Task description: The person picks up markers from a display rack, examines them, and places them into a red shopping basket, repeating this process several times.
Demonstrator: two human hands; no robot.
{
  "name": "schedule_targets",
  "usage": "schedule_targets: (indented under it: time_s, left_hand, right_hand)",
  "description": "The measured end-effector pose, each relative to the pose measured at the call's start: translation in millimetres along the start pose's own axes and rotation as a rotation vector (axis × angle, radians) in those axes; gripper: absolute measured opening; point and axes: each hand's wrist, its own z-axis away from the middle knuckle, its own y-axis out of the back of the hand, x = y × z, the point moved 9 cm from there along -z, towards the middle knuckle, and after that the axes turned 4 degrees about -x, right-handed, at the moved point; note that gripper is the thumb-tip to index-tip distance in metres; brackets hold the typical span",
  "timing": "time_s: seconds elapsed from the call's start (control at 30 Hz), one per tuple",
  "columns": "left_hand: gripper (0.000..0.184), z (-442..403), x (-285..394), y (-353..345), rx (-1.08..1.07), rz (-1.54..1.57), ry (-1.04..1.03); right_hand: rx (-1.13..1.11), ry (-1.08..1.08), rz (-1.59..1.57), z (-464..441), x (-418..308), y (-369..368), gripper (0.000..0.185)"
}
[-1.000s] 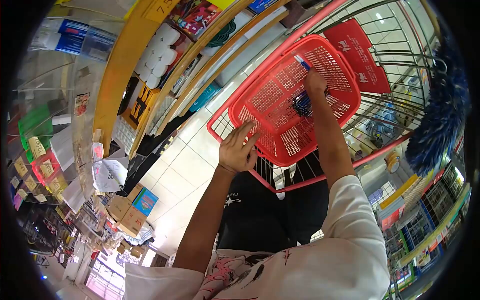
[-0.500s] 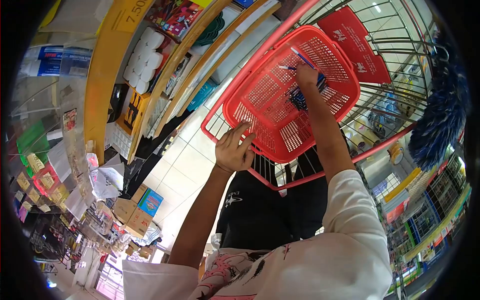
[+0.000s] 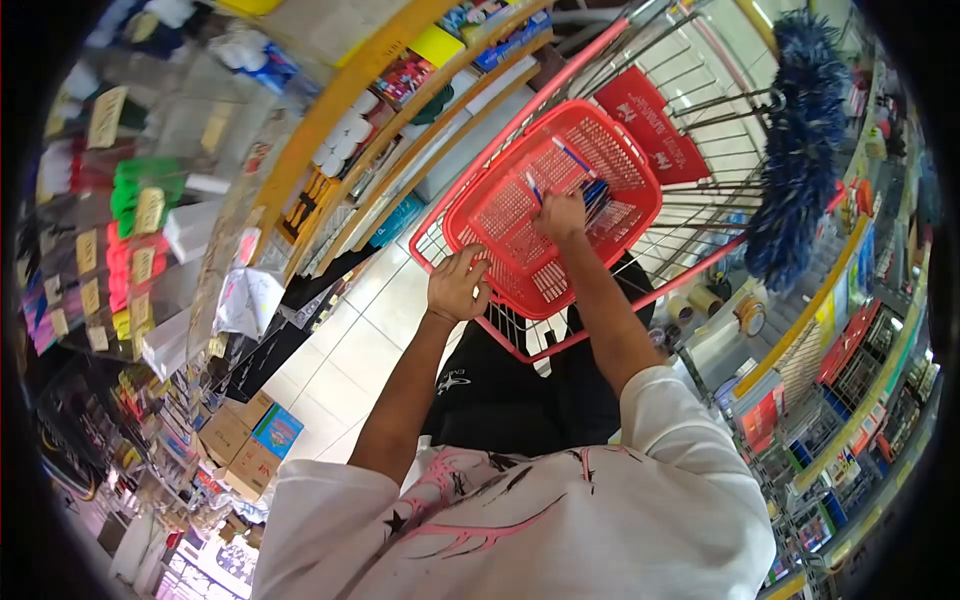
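My right hand reaches down into a red plastic basket, its fingers closed round a blue-and-white pen. Another blue pen lies in the basket beyond that hand. Just right of my fingers is a small heap of dark blue pens, partly hidden by the hand. My left hand rests at the near left edge of the basket and cart, fingers apart, with nothing visible in it. The basket sits in a wire shopping cart with a red-pink rim.
A blue fluffy duster hangs at the cart's right side. Shelves with goods run along the left, with price-tagged items further out. Cardboard boxes stand on the floor at lower left. More shelving lies at right.
My right hand has moved left within the basket, away from the heap, with a pen. A blue pen now lies apart near the far side. The view has shifted; my left hand stays at the edge.
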Motion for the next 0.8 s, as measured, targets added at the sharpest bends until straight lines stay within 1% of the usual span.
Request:
schedule_targets:
  time_s: [0.03,0.07,0.1,0.17,0.2,0.23,0.27,0.3,0.33,0.37,0.4,0.43,0.5,0.53,0.57,0.6,0.63,0.67,0.7,0.77,0.8]
  left_hand:
    - [0.025,0,-3,-2,-0.006,-0.007,0.006]
    - [0.02,1,-2,0,0.018,-0.021,0.008]
    - [0.02,3,-2,2,0.052,-0.029,-0.005]
    - [0.017,8,-18,-17,-0.124,-0.018,0.151]
    - [0.013,6,-16,-14,-0.083,-0.016,0.161]
    - [0.013,12,-11,-12,-0.067,-0.011,0.166]
    - [0.014,16,-10,-18,-0.138,0.007,0.183]
    - [0.015,9,-15,-20,-0.196,0.013,0.187]
    - [0.017,11,-18,-27,-0.254,0.087,0.17]
    - [0.019,13,-19,-30,-0.318,0.094,0.129]
    - [0.02,15,-18,-30,-0.392,0.155,0.133]
    - [0.022,17,-23,-33,-0.431,0.142,0.177]
    - [0.02,20,-25,-32,-0.463,0.202,0.179]
    - [0.019,22,-38,-47,-0.49,0.227,0.187]
    - [0.021,19,-36,-42,-0.483,0.333,0.22]
    - [0.028,19,-46,-54,-0.492,0.422,0.27]
    - [0.033,15,-51,-59,-0.467,0.459,0.271]
    - [0.038,13,-57,-65,-0.446,0.499,0.277]
    - [0.038,12,-63,-74,-0.432,0.486,0.253]
    - [0.045,7,-78,-95,-0.526,0.668,0.347]
    - [0.045,-3,-70,-80,-0.511,0.661,0.333]
  right_hand:
    - [0.03,-0.017,-0.065,12,-2,1,0.042]
    - [-0.024,-0.067,-0.136,27,-4,4,0.042]
    - [-0.074,-0.116,-0.205,43,-8,10,0.043]
    - [-0.094,-0.175,-0.228,74,-18,31,0.043]
    - [-0.081,-0.167,-0.21,85,-19,38,0.043]
    - [-0.091,-0.168,-0.282,100,-19,40,0.043]
    - [-0.095,-0.167,-0.354,111,-18,39,0.044]
    - [-0.006,-0.17,-0.45,126,-14,51,0.042]
    - [0.098,-0.164,-0.55,140,-8,63,0.041]
    - [0.089,-0.233,-0.572,142,7,49,0.043]
    - [0.079,-0.289,-0.691,153,14,55,0.047]
    - [0.125,-0.304,-0.816,166,12,74,0.04]
    - [0.132,-0.289,-0.873,175,12,80,0.035]
    - [0.115,-0.247,-0.826,174,10,75,0.035]
    - [0.099,-0.209,-0.774,170,11,66,0.035]
    - [0.095,-0.201,-0.75,167,11,57,0.036]
    - [0.086,-0.195,-0.728,164,8,51,0.037]
    - [0.073,-0.215,-0.785,167,4,51,0.037]
    - [0.054,-0.232,-0.842,170,-1,50,0.036]
    - [0.112,-0.197,-0.887,165,-5,42,0.034]
    - [0.072,-0.182,-0.973,174,-16,58,0.032]
